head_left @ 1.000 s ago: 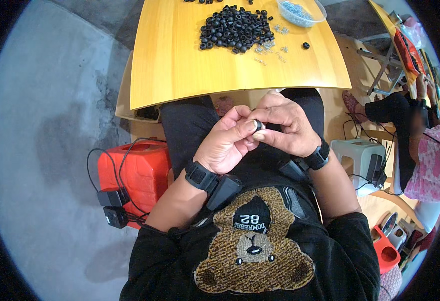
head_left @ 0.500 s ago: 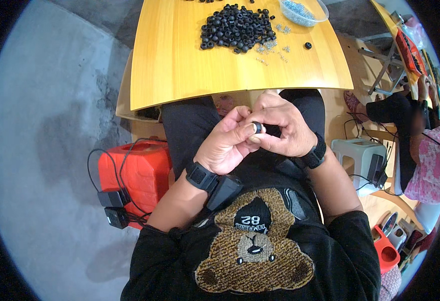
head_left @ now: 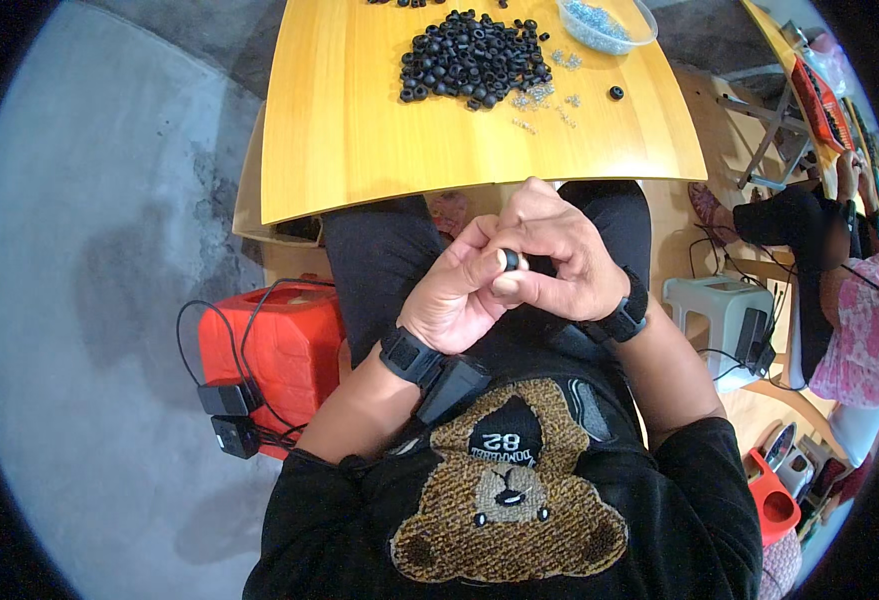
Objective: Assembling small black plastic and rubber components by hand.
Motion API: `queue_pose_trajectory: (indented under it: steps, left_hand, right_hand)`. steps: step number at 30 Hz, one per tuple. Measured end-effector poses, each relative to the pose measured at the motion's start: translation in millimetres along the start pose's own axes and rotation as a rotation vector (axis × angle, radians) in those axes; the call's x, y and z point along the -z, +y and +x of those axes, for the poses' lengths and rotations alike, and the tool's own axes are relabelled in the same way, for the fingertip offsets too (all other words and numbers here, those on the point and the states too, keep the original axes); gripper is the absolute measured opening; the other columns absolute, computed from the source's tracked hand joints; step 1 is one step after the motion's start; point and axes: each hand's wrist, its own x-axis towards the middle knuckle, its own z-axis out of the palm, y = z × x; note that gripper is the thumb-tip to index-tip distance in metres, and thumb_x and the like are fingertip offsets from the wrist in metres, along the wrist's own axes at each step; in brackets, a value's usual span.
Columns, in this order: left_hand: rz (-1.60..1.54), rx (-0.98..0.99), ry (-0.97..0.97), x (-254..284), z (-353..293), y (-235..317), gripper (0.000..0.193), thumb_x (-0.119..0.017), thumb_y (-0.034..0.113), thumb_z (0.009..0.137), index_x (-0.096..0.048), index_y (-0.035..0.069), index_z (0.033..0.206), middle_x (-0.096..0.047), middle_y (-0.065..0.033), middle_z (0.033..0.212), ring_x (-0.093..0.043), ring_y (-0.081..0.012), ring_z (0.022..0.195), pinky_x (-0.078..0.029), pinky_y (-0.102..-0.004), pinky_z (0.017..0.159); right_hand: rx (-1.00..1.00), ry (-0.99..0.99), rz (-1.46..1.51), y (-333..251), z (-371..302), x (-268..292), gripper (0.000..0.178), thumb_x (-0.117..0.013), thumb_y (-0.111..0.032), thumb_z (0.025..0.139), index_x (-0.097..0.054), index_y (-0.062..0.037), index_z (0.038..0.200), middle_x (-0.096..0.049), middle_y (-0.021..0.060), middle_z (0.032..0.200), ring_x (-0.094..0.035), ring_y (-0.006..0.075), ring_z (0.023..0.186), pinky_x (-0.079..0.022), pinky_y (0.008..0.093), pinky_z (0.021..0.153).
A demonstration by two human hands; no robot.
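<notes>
Shifting slightly farther from counter (head_left: 359,135) since the earlier frame, pinching small black piece (head_left: 510,260) between fingers (head_left: 539,289) of left hand (head_left: 451,300) and right hand (head_left: 567,258), risking slip and drop if squeezed off-centre.

Free tbl (head_left: 379,150) past hands (head_left: 564,250), blk pile (head_left: 472,62) beyond

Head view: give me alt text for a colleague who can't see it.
The left hand and right hand pinch a black piece above the person's lap. Beyond them, a yellow table holds a heap of black pieces, small clear bits and a clear bowl. A red stool stands at left.
</notes>
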Motion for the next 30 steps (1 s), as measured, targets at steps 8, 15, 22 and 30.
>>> queue_pose_trajectory:
  steps: [8, 15, 22, 30]
  left_hand:
    - [0.063, -0.002, 0.084, -2.6, 1.9, 0.9, 0.027, -0.068, 0.015, 0.083, -0.046, 0.011, 0.099, -0.052, 0.0009, 0.087, -0.055, -0.0076, 0.080, -0.048, -0.0218, 0.070]
    - [0.007, 0.042, 0.060, -0.2, 1.8, -0.3, 0.018, -0.064, 0.016, 0.086, -0.051, 0.010, 0.098, -0.056, -0.0006, 0.084, -0.055, -0.0095, 0.076, -0.047, -0.0227, 0.067]
    - [0.095, 0.059, 0.055, 4.9, 0.3, -0.4, 0.034, -0.064, 0.023, 0.085, -0.049, 0.007, 0.113, -0.055, -0.0015, 0.098, -0.054, -0.0090, 0.085, -0.048, -0.0224, 0.070]
    - [0.067, 0.058, 0.106, -7.0, -2.2, 1.7, 0.021, -0.064, 0.010, 0.085, -0.051, 0.011, 0.102, -0.057, -0.0011, 0.088, -0.057, -0.0097, 0.081, -0.049, -0.0233, 0.070]
  right_hand:
    - [-0.062, 0.032, -0.007, 4.7, -6.9, -2.8, 0.027, -0.067, -0.028, 0.077, -0.066, -0.0031, 0.085, -0.055, 0.0071, 0.077, -0.048, 0.0236, 0.077, -0.038, 0.0337, 0.070]
    - [-0.009, -0.047, -0.098, 2.1, -4.3, 8.7, 0.031, -0.069, -0.030, 0.076, -0.066, -0.0013, 0.088, -0.049, 0.0075, 0.073, -0.044, 0.0237, 0.071, -0.035, 0.0342, 0.067]
    - [-0.011, -0.086, -0.147, -8.0, -2.4, 10.6, 0.033, -0.067, -0.029, 0.075, -0.063, 0.0006, 0.088, -0.050, 0.0109, 0.070, -0.047, 0.0297, 0.070, -0.038, 0.0379, 0.065]
    - [-0.001, -0.080, -0.150, -12.5, -2.9, 5.6, 0.025, -0.070, -0.022, 0.072, -0.061, -0.0013, 0.081, -0.049, 0.0097, 0.068, -0.048, 0.0282, 0.068, -0.040, 0.0368, 0.064]
